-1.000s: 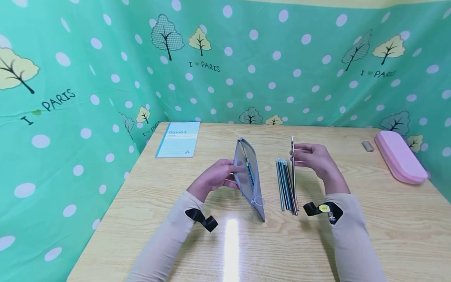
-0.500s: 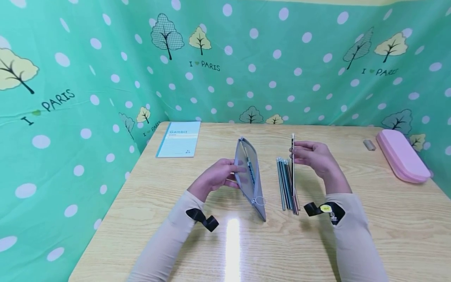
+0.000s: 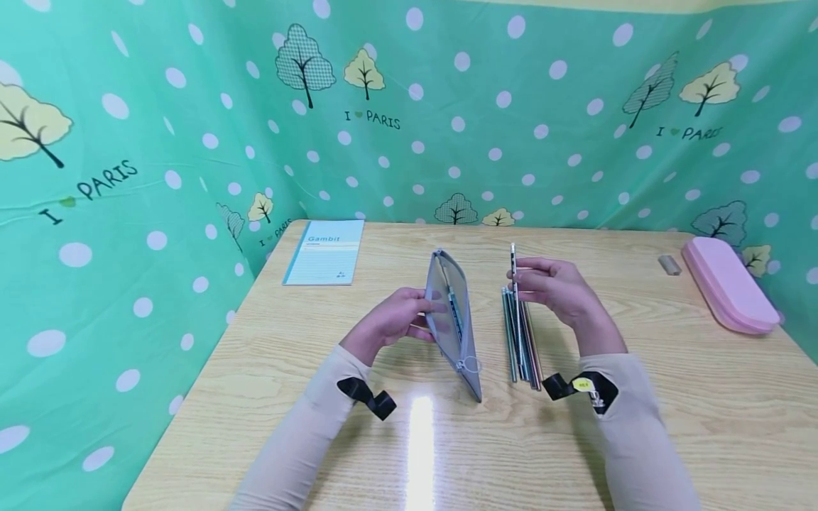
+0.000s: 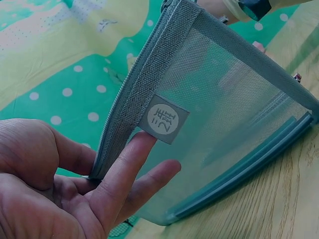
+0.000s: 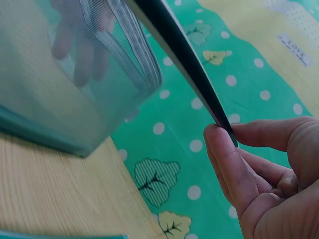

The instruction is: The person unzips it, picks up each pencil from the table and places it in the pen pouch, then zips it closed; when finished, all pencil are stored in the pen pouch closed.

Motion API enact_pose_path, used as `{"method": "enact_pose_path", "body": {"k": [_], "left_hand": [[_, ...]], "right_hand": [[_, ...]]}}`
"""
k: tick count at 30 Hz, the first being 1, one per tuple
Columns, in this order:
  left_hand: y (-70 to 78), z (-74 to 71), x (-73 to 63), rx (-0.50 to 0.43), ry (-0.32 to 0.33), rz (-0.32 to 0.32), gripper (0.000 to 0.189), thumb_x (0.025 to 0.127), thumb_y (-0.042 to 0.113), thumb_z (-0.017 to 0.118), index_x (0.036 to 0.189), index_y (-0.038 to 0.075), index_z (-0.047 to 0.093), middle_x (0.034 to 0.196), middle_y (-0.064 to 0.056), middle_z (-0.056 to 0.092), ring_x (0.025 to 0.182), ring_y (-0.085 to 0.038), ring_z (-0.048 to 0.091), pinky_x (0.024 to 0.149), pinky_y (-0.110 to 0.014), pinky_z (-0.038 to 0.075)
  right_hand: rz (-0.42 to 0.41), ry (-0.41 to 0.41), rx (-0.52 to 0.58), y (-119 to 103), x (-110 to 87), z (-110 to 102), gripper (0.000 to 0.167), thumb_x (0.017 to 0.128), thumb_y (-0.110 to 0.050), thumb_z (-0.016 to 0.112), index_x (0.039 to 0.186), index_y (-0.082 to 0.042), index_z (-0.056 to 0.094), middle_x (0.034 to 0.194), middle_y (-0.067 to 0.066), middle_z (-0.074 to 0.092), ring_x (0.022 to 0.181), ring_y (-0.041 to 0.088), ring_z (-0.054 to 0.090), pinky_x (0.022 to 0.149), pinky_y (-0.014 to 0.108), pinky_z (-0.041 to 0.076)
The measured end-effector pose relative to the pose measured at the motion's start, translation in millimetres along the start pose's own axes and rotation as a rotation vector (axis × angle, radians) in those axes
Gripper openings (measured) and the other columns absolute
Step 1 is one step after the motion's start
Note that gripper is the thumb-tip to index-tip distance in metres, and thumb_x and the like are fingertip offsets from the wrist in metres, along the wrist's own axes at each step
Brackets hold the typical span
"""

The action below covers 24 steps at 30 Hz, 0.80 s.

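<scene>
My left hand (image 3: 399, 316) pinches the rim of a grey mesh zipper pouch (image 3: 471, 341) and holds it upright with its mouth apart. Pencils (image 3: 455, 312) show inside it; in the left wrist view, long teal pencils (image 4: 249, 172) lie along the pouch's bottom. Between thumb and fingertips, my right hand (image 3: 556, 287) grips a dark pencil (image 3: 516, 312) near its upper end. It is raised above a bundle of several pencils (image 3: 533, 355) on the table, right of the pouch. In the right wrist view, the held pencil (image 5: 184, 55) passes in front of the pouch.
A notebook (image 3: 326, 253) lies at the table's back left. Toward the back right are a grey eraser (image 3: 669, 265) and a pink pencil case (image 3: 731, 284). A green dotted curtain (image 3: 383, 156) hangs behind and to the left of the wooden table (image 3: 281, 341).
The right hand has moved slightly left with the pencil, from the right side of the bundle to over it. The left hand and the pouch have stayed in place.
</scene>
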<state>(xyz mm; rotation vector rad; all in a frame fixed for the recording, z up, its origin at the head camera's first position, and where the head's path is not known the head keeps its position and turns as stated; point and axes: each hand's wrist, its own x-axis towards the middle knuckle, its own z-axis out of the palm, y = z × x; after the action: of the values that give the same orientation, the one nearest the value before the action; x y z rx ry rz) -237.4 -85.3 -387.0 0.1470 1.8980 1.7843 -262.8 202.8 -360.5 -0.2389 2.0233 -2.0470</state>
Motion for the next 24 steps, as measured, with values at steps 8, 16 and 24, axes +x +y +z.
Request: {"method": "enact_pose_path", "body": {"k": [8, 16, 24], "left_hand": [[-0.4, -0.3, 1.5, -0.010, -0.004, -0.002, 0.045, 0.108, 0.009, 0.041, 0.149, -0.009, 0.045, 0.134, -0.032, 0.061, 0.109, -0.038, 0.070, 0.084, -0.040, 0.066], [0.4, 0.4, 0.0, -0.019, -0.007, 0.000, 0.042, 0.107, 0.009, 0.045, 0.143, -0.012, 0.050, 0.126, -0.030, 0.064, 0.101, -0.031, 0.071, 0.080, -0.037, 0.066], [-1.7, -0.9, 2.2, -0.019, -0.007, 0.000, 0.042, 0.107, 0.009, 0.045, 0.143, -0.011, 0.050, 0.125, -0.031, 0.065, 0.105, -0.035, 0.071, 0.082, -0.039, 0.066]], "right_hand": [[0.012, -0.005, -0.012, 1.2, 1.2, 22.0, 0.052, 0.103, 0.001, 0.055, 0.148, 0.019, 0.036, 0.097, -0.008, 0.072, 0.089, 0.006, 0.072, 0.082, 0.019, 0.062], [0.011, 0.009, 0.040, -0.6, 1.3, 40.7, 0.054, 0.102, 0.003, 0.056, 0.149, 0.018, 0.034, 0.094, -0.008, 0.073, 0.087, 0.006, 0.072, 0.079, 0.019, 0.062], [0.023, 0.020, 0.071, -2.1, 3.0, 53.6, 0.057, 0.102, 0.003, 0.056, 0.154, 0.011, 0.034, 0.090, -0.007, 0.075, 0.087, 0.009, 0.073, 0.080, 0.020, 0.063]]}}
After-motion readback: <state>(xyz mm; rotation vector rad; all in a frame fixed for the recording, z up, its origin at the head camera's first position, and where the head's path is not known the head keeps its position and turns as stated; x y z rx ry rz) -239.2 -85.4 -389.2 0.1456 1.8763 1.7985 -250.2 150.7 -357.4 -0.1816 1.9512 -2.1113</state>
